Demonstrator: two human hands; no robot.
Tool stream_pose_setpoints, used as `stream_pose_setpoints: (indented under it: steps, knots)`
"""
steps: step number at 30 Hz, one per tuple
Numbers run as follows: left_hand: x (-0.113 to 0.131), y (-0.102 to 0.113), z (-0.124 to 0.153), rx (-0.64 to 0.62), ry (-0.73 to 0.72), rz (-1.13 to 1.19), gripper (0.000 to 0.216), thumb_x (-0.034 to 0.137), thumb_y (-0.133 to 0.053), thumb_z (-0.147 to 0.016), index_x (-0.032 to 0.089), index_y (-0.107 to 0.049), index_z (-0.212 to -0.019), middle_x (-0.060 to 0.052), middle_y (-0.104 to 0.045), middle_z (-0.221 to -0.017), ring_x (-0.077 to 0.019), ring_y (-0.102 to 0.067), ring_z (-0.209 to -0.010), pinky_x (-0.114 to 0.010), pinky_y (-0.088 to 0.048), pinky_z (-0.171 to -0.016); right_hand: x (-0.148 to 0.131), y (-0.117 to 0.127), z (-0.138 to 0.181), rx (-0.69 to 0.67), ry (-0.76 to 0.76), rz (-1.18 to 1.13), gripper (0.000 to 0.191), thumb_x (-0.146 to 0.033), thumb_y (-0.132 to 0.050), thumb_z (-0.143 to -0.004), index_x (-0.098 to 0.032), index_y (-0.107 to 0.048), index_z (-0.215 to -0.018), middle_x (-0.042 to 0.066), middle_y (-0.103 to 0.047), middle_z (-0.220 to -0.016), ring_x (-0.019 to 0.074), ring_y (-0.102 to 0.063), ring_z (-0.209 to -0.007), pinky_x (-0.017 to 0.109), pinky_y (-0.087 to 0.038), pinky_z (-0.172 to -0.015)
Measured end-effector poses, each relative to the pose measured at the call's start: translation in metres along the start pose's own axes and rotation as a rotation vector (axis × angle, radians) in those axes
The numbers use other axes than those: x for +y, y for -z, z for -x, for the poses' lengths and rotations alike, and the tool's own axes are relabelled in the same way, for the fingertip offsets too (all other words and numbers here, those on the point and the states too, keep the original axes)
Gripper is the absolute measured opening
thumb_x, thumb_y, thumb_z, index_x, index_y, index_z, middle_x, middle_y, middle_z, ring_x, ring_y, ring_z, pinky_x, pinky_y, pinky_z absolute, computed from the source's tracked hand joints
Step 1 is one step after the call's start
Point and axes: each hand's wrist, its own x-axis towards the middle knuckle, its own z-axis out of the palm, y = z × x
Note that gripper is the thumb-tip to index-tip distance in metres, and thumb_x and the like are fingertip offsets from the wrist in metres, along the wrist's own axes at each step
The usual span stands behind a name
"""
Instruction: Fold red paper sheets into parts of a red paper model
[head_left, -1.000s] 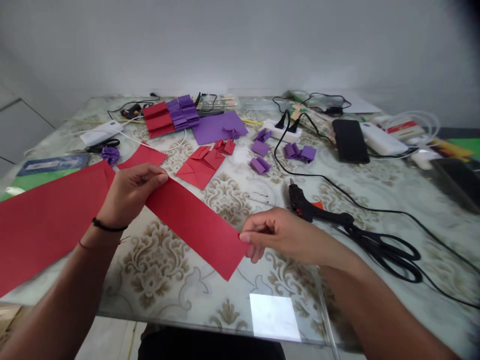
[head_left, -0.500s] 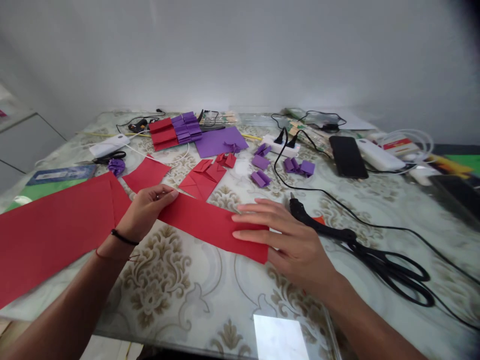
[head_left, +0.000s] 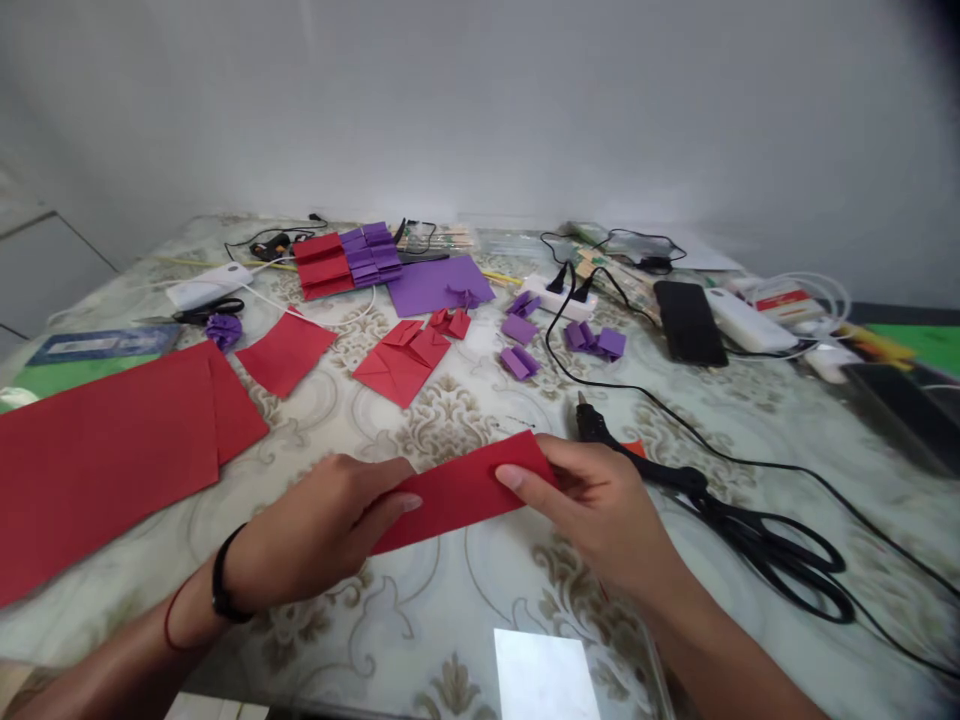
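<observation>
A long red paper strip (head_left: 463,490) lies across the near middle of the glass-topped table (head_left: 420,610), held at both ends. My left hand (head_left: 315,535) grips its left end, fingers closed over the paper. My right hand (head_left: 592,495) pinches the right end between thumb and fingers. Most of the strip's left end is hidden under my left hand.
A large red sheet (head_left: 97,450) lies at the left. A black glue gun (head_left: 622,445) and black scissors (head_left: 780,545) sit just right of my right hand, with a cable running back. Folded red (head_left: 405,355) and purple pieces (head_left: 521,345), a phone (head_left: 686,305) and chargers crowd the far side.
The strip has come away from the big red sheet and moved toward the middle and nearer me. My left hand slid right along it; my right hand went from lying flat to pinching the end.
</observation>
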Motion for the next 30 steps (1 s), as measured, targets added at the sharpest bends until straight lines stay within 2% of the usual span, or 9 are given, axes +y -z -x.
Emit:
stream_pose_setpoints:
  steps: [2, 4, 9, 13, 19, 27, 30]
  knots:
    - [0.000, -0.003, -0.002, -0.006, 0.056, 0.031, 0.032, 0.031, -0.047, -0.106, 0.020, -0.051, -0.075, 0.005, -0.056, -0.060, -0.0108, -0.045, -0.051, -0.026, -0.030, -0.053, 0.001, -0.001, 0.000, 0.024, -0.032, -0.051, 0.022, -0.038, -0.072, -0.094, -0.021, -0.077, -0.081, 0.000, -0.073, -0.074, 0.0148, -0.063, -0.066, 0.023, -0.049, -0.060]
    - [0.000, -0.007, -0.003, 0.012, 0.081, 0.059, 0.031, 0.033, -0.046, -0.105, 0.021, -0.048, -0.077, 0.005, -0.055, -0.062, -0.0116, -0.046, -0.053, -0.026, -0.030, -0.054, 0.002, -0.003, -0.001, 0.044, -0.038, -0.063, 0.020, -0.037, -0.073, -0.093, -0.021, -0.078, -0.081, 0.000, -0.073, -0.075, 0.0145, -0.063, -0.068, 0.023, -0.049, -0.062]
    - [0.002, -0.020, -0.005, 0.070, 0.041, 0.047, 0.031, 0.034, -0.039, -0.107, 0.023, -0.045, -0.079, 0.005, -0.052, -0.060, -0.0135, -0.045, -0.051, -0.028, -0.027, -0.054, -0.001, -0.004, -0.001, 0.019, -0.028, -0.044, 0.021, -0.036, -0.072, -0.094, -0.021, -0.077, -0.080, -0.001, -0.071, -0.072, 0.0135, -0.059, -0.066, 0.023, -0.046, -0.060]
    - [0.002, -0.024, -0.003, 0.089, 0.007, 0.023, 0.030, 0.031, -0.037, -0.108, 0.023, -0.045, -0.080, 0.005, -0.054, -0.060, -0.0146, -0.049, -0.052, -0.028, -0.028, -0.055, -0.002, -0.002, 0.000, 0.014, -0.034, -0.041, 0.028, -0.039, -0.071, -0.095, -0.020, -0.073, -0.074, -0.002, -0.062, -0.065, 0.0122, -0.050, -0.061, 0.023, -0.041, -0.056]
    - [0.002, -0.026, -0.002, 0.142, -0.018, 0.032, 0.031, 0.030, -0.040, -0.108, 0.023, -0.046, -0.079, 0.006, -0.053, -0.057, -0.0127, -0.048, -0.048, -0.027, -0.029, -0.053, -0.001, -0.002, 0.002, -0.012, -0.076, -0.125, 0.032, -0.044, -0.068, -0.098, -0.020, -0.070, -0.076, -0.002, -0.060, -0.070, 0.0131, -0.050, -0.066, 0.024, -0.042, -0.060]
    - [0.000, -0.030, -0.002, 0.174, -0.008, 0.059, 0.030, 0.030, -0.045, -0.106, 0.023, -0.048, -0.077, 0.006, -0.056, -0.057, -0.0113, -0.047, -0.046, -0.026, -0.030, -0.051, -0.003, -0.002, 0.002, -0.012, -0.068, -0.061, 0.037, -0.044, -0.065, -0.099, -0.020, -0.065, -0.070, -0.003, -0.052, -0.064, 0.0124, -0.044, -0.062, 0.026, -0.037, -0.057]
    - [-0.001, -0.031, -0.001, 0.206, -0.010, 0.061, 0.031, 0.030, -0.046, -0.106, 0.023, -0.048, -0.076, 0.007, -0.053, -0.054, -0.0111, -0.045, -0.045, -0.026, -0.030, -0.050, -0.001, -0.003, 0.001, -0.003, -0.094, -0.112, 0.032, -0.044, -0.067, -0.098, -0.020, -0.070, -0.077, -0.002, -0.060, -0.071, 0.0134, -0.052, -0.067, 0.026, -0.042, -0.062]
